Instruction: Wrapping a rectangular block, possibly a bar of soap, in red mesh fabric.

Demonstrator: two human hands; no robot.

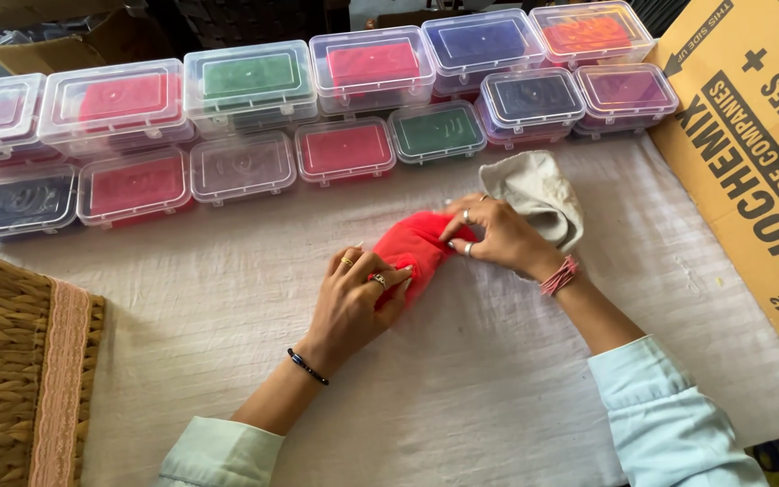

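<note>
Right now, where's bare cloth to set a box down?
Free: the white cloth between the forearms toward the near edge, and the strip between the woven basket and the left hand. Crowded: the far edge, lined with clear lidded boxes; the middle, where both hands hold red fabric; the cardboard box at right.

Bright even daylight, soft shadows under the hands, glare on clear box lids (250, 77), sharp focus

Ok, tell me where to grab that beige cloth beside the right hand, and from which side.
Probably best to pinch the beige cloth at its free upper corner, coming from the far side by the clear lidded boxes. That corner lies bare on the white table cover, while the right hand rests against the cloth's near edge as both hands press the red cloth.
</note>
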